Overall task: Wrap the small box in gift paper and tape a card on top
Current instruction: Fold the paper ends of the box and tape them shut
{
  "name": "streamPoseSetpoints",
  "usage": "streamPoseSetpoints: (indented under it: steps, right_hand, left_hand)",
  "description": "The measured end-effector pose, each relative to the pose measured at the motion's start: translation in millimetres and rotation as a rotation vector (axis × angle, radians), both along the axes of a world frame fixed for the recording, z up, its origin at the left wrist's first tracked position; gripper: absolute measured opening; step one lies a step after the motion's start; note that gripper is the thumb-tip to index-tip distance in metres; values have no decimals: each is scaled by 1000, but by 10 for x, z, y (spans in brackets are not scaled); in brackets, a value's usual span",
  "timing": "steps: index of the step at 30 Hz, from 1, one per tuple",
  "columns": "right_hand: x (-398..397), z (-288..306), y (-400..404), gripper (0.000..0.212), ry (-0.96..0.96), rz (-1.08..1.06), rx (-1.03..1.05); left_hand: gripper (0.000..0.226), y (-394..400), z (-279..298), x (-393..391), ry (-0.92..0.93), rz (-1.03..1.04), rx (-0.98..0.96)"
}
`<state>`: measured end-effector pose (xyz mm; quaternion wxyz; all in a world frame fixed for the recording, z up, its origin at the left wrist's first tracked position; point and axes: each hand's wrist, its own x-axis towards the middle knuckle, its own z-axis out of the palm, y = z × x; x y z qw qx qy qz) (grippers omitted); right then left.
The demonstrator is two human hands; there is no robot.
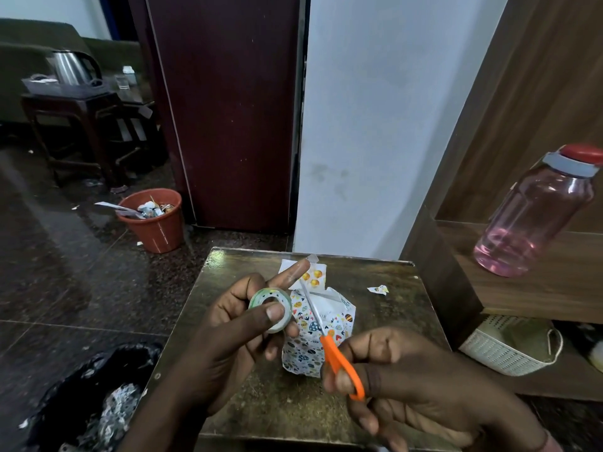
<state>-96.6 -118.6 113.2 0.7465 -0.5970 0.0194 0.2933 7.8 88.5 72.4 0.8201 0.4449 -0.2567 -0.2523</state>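
My left hand [235,324] grips a roll of clear tape [271,309] between thumb and fingers, with the index finger stretched out and a strip of tape stuck to its tip. My right hand [401,380] holds orange-handled scissors [339,357], whose blades point up toward that strip. Behind both hands, the small box [313,340] stands on the little table, wrapped in white paper with coloured prints and with loose flaps at its top. A small card with orange emoji faces [313,277] lies just beyond the box.
The small dark table [385,321] also carries a paper scrap [378,289] at the right. A pink water bottle [535,213] stands on a wooden shelf at right, a white basket [512,347] below it. On the floor are an orange bin [153,220] and a black rubbish bag [94,399].
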Motion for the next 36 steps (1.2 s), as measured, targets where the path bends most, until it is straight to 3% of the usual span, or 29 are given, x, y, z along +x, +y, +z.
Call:
streamPoseSetpoints:
  steps: [16,19,25,29,33,36]
  right_hand:
    - [45,-73,-8,34,47,52,98]
    - [59,-87,-6,40,38,40,128]
    - [72,-113,41,38,5,-25,145]
    - [66,-59,61,23,-8,-27,87]
    - [52,-29,16,21,-13,32,42]
    - [12,-59,-95,26,-57,11,123]
  left_hand:
    - [22,-12,1,-64,20,-122,7]
    - [28,-34,-11,-68,8,-154,14]
    - [28,-48,-22,-79,-2,-171,29]
    - [26,-26,-24,-59,13,-168,23]
    - [23,-13,-28,-53,18,-143,36]
    - [28,-5,-39,-42,24,-121,24]
